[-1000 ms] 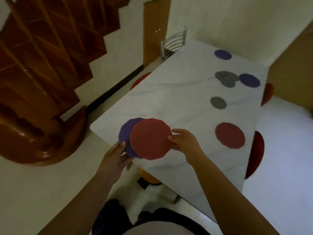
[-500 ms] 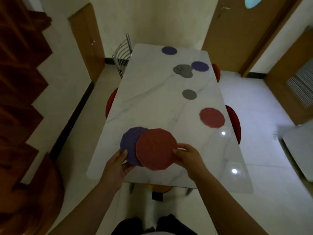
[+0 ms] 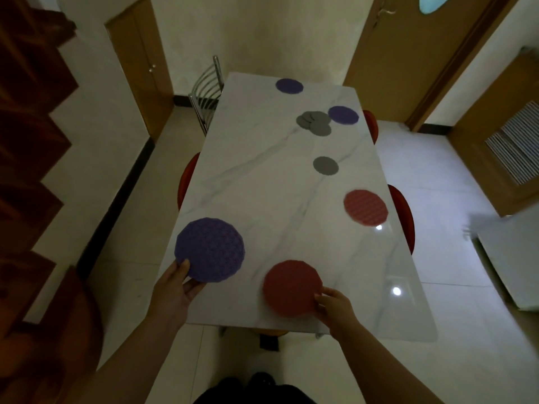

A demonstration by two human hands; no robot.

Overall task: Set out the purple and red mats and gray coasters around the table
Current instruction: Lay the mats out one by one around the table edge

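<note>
My left hand (image 3: 172, 290) pinches the near edge of a purple mat (image 3: 210, 248) over the table's near-left corner. My right hand (image 3: 332, 306) grips the near-right edge of a red mat (image 3: 291, 287) that lies low over the near end of the white marble table (image 3: 262, 182). Another red mat (image 3: 365, 207) lies flat by the right edge. Two purple mats (image 3: 343, 114) (image 3: 289, 86) lie at the far end. A single gray coaster (image 3: 325, 165) sits right of centre, and a small pile of gray coasters (image 3: 314, 123) lies beside the far-right purple mat.
A metal-backed chair (image 3: 205, 93) stands at the far-left corner. Red chair seats (image 3: 404, 214) (image 3: 186, 179) (image 3: 371, 125) poke out along both long sides. A wooden staircase (image 3: 32, 141) rises on the left, doors stand behind the table, and a white object (image 3: 513, 258) stands at the right.
The two mats were overlapped between my hands; now they are apart, purple swung left and red moved right and down toward the near table end.
</note>
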